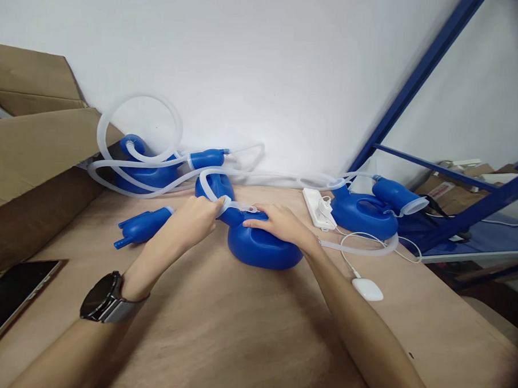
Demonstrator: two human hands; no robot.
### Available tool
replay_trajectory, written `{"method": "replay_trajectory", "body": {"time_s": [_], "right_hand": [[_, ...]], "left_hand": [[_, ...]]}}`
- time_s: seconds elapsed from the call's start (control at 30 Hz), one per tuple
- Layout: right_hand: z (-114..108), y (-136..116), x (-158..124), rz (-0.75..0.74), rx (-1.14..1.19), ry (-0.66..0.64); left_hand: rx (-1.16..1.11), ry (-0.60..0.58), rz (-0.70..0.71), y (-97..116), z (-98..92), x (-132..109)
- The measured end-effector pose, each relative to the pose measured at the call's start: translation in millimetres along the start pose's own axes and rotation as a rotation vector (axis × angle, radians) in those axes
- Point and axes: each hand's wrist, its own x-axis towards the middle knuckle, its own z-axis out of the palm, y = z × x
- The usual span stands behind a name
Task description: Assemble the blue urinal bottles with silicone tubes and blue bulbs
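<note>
A blue plastic bottle (pixel 260 246) with a handle opening lies on the wooden table (pixel 244 330) in the middle. My left hand (pixel 195 218) is closed round a translucent hose (pixel 208 183) where it meets the bottle's neck. My right hand (pixel 279 222) rests on top of the bottle, fingers pinched at a clear connector piece (pixel 248 208) on the hose. A dark watch (pixel 104 299) sits on my left wrist.
A second blue bottle (pixel 361 213) with hose lies at right, a third (pixel 146 172) at back left under looped tubing. A loose blue funnel piece (pixel 141 226), a white power strip (pixel 316 208), a white earbud case (pixel 367 289), a phone (pixel 9 297), cardboard boxes (pixel 38 150), a blue rack (pixel 423 69).
</note>
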Motion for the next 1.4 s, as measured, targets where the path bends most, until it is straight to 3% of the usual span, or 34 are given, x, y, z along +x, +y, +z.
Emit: {"method": "replay_trajectory", "body": {"time_s": [0.23, 0.5, 0.6, 0.77, 1.1, 1.4], "right_hand": [[2, 3, 0, -0.023, -0.037, -0.014], [5, -15, -8, 0.039, -0.088, -0.013], [6, -19, -11, 0.026, -0.093, -0.042], [8, -21, -11, -0.005, -0.085, -0.042], [8, -20, -8, -0.046, -0.066, -0.047], [11, -18, -7, -0.009, -0.027, -0.045]], "left_hand": [[0.032, 0.015, 0.024, -5, 4.3, 1], [-0.510, 0.151, -0.225, -1, 6.2, -4], [-0.608, 0.159, -0.235, 4, 19.8, 1], [-0.796, 0.374, -0.262, 10, 52.9, 12], [-0.759, 0.359, -0.206, 2, 56.5, 16], [-0.754, 0.463, -0.261, 18, 66.7, 7]]}}
